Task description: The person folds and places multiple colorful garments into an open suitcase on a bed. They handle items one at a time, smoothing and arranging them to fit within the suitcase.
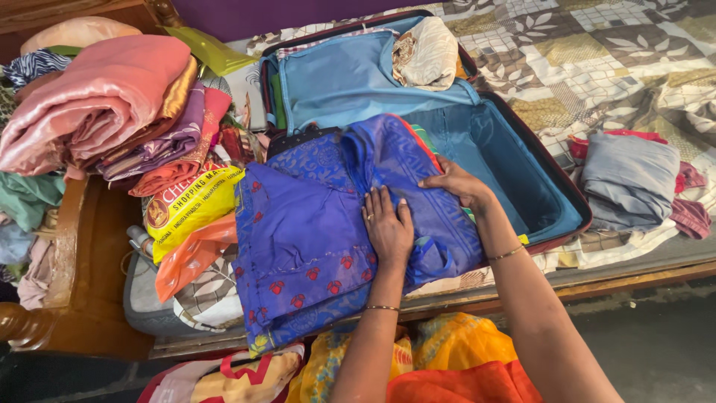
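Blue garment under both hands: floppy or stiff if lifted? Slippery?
Probably floppy: the blue garment creases and drapes over the suitcase edge beneath the left hand and right hand. Its sheen suggests a smooth, possibly slippery weave. It likely unfolds if lifted by one corner.

— Wide bed [597, 67] under a quilted patchwork cover of beige, olive and white leaf squares, wooden frame along the near edge.

— Directly on top?

— Open dark-rimmed suitcase with blue lining [514, 179] in the middle. Folded grey cloth over maroon garments [630, 179] well to the right. Yellow printed plastic shopping bag [186, 205] and orange plastic bag [190, 257] to the left, beside a heap of pink, purple and orange folded silks [112, 104].
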